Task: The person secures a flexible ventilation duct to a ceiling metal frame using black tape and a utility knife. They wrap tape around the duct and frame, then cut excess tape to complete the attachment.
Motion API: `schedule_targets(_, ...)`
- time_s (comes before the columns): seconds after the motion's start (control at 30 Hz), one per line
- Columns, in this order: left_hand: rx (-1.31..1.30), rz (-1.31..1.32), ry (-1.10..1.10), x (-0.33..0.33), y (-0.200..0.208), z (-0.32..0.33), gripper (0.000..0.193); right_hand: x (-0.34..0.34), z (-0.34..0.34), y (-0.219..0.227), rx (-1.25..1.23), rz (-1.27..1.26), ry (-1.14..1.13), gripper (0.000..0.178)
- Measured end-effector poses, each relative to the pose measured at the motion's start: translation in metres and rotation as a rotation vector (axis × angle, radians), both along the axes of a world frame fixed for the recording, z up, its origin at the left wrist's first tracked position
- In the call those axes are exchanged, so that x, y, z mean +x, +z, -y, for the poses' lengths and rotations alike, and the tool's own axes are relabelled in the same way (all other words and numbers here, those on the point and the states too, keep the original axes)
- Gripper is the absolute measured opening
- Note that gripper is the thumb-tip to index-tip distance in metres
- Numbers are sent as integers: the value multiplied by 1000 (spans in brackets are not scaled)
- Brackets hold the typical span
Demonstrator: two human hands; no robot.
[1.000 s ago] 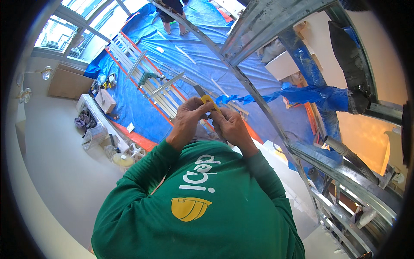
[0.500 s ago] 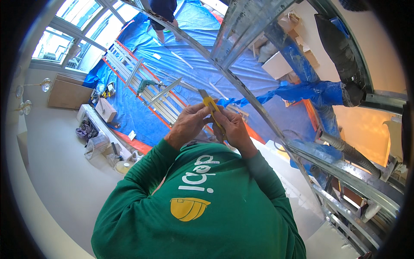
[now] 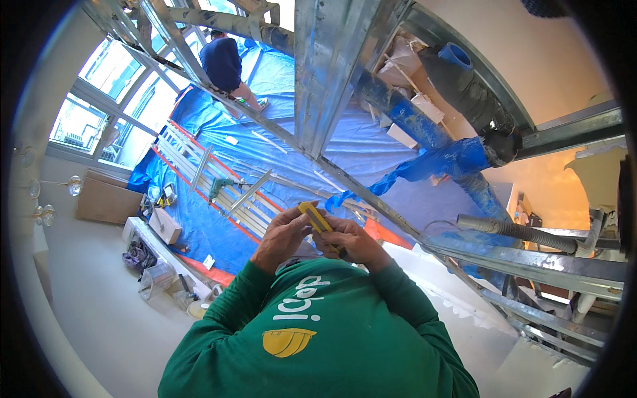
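Observation:
In front of my chest I hold a yellow utility knife [image 3: 314, 216] in both hands. My left hand [image 3: 280, 237] pinches it near its upper end, with the fingers curled. Around the lower part of the handle the fingers of my right hand [image 3: 355, 240] are closed. No blade shows beyond the knife's upper end. Just past the hands, the loose end of a twisted blue plastic strip [image 3: 381, 186] hangs from a wrapped pipe joint [image 3: 488, 151].
A metal stud frame [image 3: 318, 99] crosses close on the right, with a blue pipe [image 3: 418, 123] and a grey corrugated hose [image 3: 517, 225] behind it. Below, a ladder [image 3: 182, 156] and a green power drill [image 3: 219, 188] lie on blue sheeting [image 3: 199, 239]. Another person [image 3: 222, 63] bends over at the far end.
The blade that stuck out of the knife no longer shows. Both hands have come slightly lower and nearer my chest. My view has shifted, bringing more of the other person into sight.

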State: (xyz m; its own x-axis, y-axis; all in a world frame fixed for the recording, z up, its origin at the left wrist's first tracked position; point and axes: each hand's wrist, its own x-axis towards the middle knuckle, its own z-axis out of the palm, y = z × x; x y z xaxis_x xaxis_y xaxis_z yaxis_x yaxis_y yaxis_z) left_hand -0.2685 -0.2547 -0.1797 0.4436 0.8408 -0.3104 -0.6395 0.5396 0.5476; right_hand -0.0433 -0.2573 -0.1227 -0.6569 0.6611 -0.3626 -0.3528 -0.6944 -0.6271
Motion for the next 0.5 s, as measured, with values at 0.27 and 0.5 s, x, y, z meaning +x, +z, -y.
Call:
schedule_targets(0.27,119,-96,139,-11,42,-17,34,1,16,49,575,737,-84,37)
schedule_targets(0.5,271,-192,83,17,106,-32,35,12,24,117,1157,1241,-416,35)
